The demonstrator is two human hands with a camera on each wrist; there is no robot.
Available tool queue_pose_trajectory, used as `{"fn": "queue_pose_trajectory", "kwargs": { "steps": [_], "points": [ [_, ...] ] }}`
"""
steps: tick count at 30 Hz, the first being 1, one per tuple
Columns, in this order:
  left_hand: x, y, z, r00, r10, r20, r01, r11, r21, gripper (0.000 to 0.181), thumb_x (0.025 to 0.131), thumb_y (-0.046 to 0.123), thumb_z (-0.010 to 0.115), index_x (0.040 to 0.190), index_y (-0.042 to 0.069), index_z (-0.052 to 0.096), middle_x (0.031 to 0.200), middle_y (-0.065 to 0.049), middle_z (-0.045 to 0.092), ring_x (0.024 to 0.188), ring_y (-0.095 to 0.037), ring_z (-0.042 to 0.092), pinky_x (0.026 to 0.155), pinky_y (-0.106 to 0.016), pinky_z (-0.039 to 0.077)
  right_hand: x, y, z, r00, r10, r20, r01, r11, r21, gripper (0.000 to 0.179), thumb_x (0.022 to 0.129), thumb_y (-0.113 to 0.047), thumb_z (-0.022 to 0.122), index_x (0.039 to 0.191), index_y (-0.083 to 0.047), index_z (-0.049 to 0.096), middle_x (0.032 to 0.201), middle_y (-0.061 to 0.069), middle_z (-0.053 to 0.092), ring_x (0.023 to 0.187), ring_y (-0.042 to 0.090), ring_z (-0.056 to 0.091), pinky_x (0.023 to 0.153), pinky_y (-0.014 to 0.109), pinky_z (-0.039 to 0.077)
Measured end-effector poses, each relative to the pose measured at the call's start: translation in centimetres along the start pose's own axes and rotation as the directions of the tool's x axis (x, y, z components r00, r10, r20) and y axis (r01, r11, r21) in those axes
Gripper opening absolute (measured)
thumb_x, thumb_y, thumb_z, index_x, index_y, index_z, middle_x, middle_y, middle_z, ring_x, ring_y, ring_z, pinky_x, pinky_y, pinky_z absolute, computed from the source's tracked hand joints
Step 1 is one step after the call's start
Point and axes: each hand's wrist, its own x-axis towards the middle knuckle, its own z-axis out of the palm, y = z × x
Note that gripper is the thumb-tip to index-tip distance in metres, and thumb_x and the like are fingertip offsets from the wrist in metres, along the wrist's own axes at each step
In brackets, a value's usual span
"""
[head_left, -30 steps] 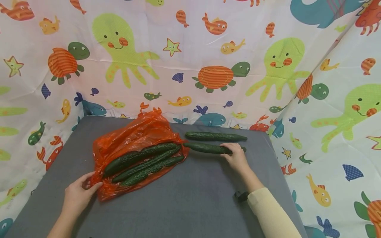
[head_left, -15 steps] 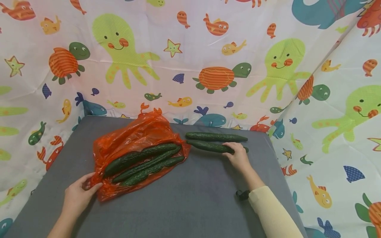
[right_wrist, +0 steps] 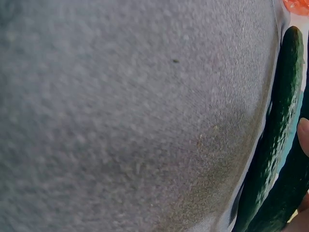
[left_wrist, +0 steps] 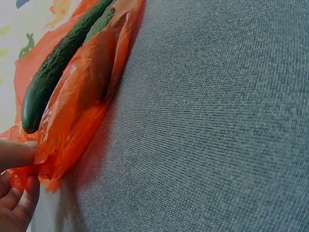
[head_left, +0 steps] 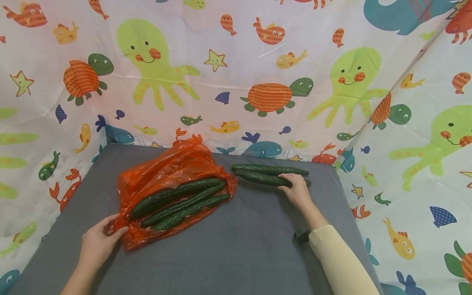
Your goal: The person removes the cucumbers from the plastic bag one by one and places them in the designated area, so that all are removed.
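On the left, my left hand (head_left: 96, 242) pinches the near-left corner of a thin orange plastic bag (head_left: 173, 157) between thumb and fingers, and the left wrist view shows the bag's film (left_wrist: 77, 116) gathered there. Several dark green cucumbers (head_left: 184, 207) lie side by side on or in the bag; which of the two is hard to tell. My right hand (head_left: 296, 190) grips a cucumber (head_left: 254, 177) near its right end. Just behind it, touching or almost touching, lies another cucumber (head_left: 273, 168). At the right wrist view's edge, only part of my right hand shows.
A grey cloth (head_left: 228, 254) covers the table. Behind and along both sides hangs a white curtain (head_left: 228, 24) printed with sea animals. A small black object (head_left: 301, 237) sits at my right wrist beside the cream sleeve (head_left: 341, 258).
My right hand has moved the gripped cucumber slightly right and back, away from the bag and up close to the cucumber behind. My left hand keeps its hold on the bag.
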Motion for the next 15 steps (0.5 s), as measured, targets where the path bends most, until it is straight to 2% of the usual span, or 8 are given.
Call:
{"fn": "queue_pose_trajectory", "kwargs": {
  "steps": [4,15],
  "points": [
    [0.0,0.0,0.0,1.000,-0.017,0.009,0.017,1.000,-0.004,0.063,0.088,0.044,0.078,0.132,0.002,0.063,0.113,-0.025,0.072,0.098,-0.040,0.070,0.079,-0.056,0.056,0.5,0.1,0.1,1.000,-0.016,0.017,0.016,1.000,-0.018,0.044,0.082,-0.011,0.084,0.124,-0.009,0.071,0.126,0.016,0.069,0.124,0.039,0.056,0.117,0.065,0.023],
    [0.0,0.0,0.1,1.000,-0.017,0.011,0.017,1.000,0.008,0.063,0.088,0.044,0.078,0.132,0.002,0.063,0.115,-0.026,0.071,0.099,-0.041,0.070,0.080,-0.056,0.056,1.8,0.6,0.6,0.999,-0.049,0.023,0.050,0.997,-0.054,0.043,0.078,-0.006,0.086,0.119,-0.009,0.074,0.120,0.016,0.072,0.120,0.039,0.058,0.117,0.066,0.022]
  ]
}}
